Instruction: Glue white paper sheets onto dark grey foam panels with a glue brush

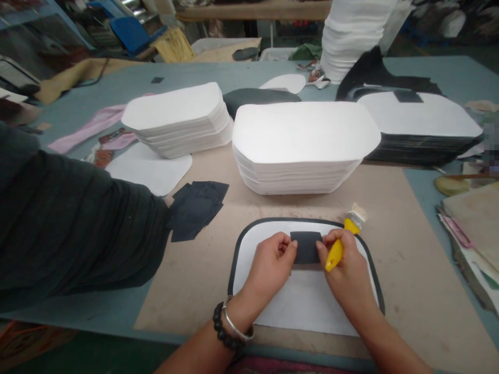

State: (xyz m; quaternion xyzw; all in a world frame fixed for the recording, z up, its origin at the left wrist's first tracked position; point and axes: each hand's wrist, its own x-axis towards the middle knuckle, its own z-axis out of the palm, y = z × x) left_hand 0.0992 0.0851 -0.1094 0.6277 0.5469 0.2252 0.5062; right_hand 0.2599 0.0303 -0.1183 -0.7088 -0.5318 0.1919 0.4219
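A small black rectangular piece (307,248) is held at its two side edges over the upper middle of a white panel (288,306) with a dark border. My left hand (275,259) pinches its left edge between thumb and finger. At the right edge, my right hand (343,262) pinches the piece and also holds a yellow-handled brush (334,255), bristles pointing up and away to the right. The panel lies flat on brown board (421,291). Loose black pieces (197,208) lie in a pile left of the panel.
Stacks of white panels stand behind, one at centre (306,135) and one at left (179,111). A dark-edged stack (417,117) is at right, a tall white stack (351,36) farther back. A big roll of dark fabric (78,218) occupies the left. Papers (473,213) lie far right.
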